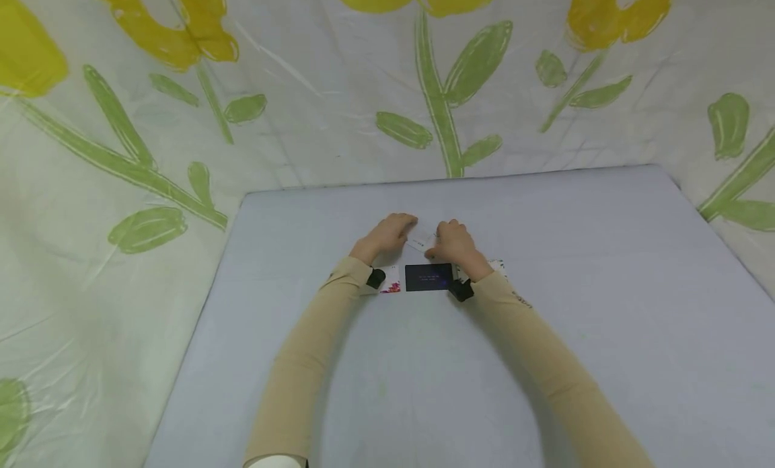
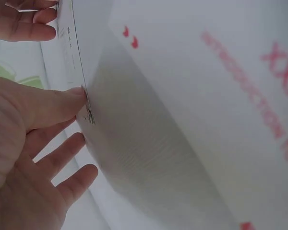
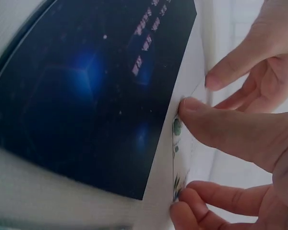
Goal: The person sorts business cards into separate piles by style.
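Note:
Between the two hands is a small white card (image 1: 420, 243) with a printed leafy design and small text, held above the back of a row of cards. My left hand (image 1: 387, 235) pinches one end of it, thumb in front and fingers behind, as the left wrist view shows. At the other end my right hand (image 1: 457, 245) grips the card (image 3: 181, 155) between thumb and curled fingers, beside the green leaf print. Just below the hands lies a dark card (image 1: 428, 278) with a blue glow. To its left is a white card (image 1: 390, 280) with red print, partly under the left wrist.
A white card with green specks (image 1: 498, 266) lies right of the dark one, partly hidden by the right wrist. All this is on a pale grey table (image 1: 387, 380). Behind it hangs a white curtain (image 1: 327, 118) with yellow flowers.

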A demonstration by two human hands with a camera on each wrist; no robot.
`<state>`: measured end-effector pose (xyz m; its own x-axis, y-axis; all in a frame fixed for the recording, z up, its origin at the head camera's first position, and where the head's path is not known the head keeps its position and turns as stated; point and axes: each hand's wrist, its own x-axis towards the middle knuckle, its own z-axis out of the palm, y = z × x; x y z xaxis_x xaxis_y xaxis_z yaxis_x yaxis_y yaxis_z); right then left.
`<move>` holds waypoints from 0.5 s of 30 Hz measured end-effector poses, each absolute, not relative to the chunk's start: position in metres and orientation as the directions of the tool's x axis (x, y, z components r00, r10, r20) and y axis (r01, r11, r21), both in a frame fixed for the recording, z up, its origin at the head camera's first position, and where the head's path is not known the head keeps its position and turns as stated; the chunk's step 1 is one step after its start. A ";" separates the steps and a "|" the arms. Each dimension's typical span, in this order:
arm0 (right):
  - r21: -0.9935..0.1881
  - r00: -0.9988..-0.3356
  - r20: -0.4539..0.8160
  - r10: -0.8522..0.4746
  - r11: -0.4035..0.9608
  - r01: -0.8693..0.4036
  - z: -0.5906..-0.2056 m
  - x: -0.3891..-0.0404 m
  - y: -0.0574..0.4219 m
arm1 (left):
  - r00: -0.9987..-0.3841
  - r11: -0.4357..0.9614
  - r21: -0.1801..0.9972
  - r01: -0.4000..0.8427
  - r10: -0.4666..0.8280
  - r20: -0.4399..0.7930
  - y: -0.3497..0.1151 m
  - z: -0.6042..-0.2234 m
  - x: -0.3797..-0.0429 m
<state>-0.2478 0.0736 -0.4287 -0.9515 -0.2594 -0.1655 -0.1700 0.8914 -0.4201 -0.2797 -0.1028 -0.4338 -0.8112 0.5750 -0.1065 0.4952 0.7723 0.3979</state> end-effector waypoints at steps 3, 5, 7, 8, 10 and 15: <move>-0.407 -0.952 -0.177 -0.249 0.899 -0.159 -0.429 -0.248 0.072 | -0.813 0.784 0.376 0.494 0.570 -0.121 -0.102 -0.433 -0.279; -0.408 -0.953 -0.189 -0.239 0.901 -0.145 -0.429 -0.249 0.072 | -0.813 0.787 0.373 0.492 0.569 -0.128 -0.102 -0.432 -0.279; -0.417 -0.952 -0.198 -0.231 0.899 -0.132 -0.429 -0.250 0.071 | -0.813 0.783 0.377 0.494 0.570 -0.120 -0.102 -0.431 -0.279; -0.423 -0.952 -0.200 -0.232 0.897 -0.129 -0.429 -0.250 0.071 | -0.815 0.781 0.385 0.491 0.568 -0.113 -0.101 -0.431 -0.279; -0.438 -0.953 -0.188 -0.236 0.889 -0.133 -0.428 -0.250 0.072 | -0.825 0.776 0.409 0.481 0.558 -0.088 -0.101 -0.431 -0.279; -0.522 -0.963 -0.121 -0.242 0.840 -0.146 -0.425 -0.246 0.077 | -0.864 0.717 0.555 0.421 0.504 0.003 -0.100 -0.430 -0.276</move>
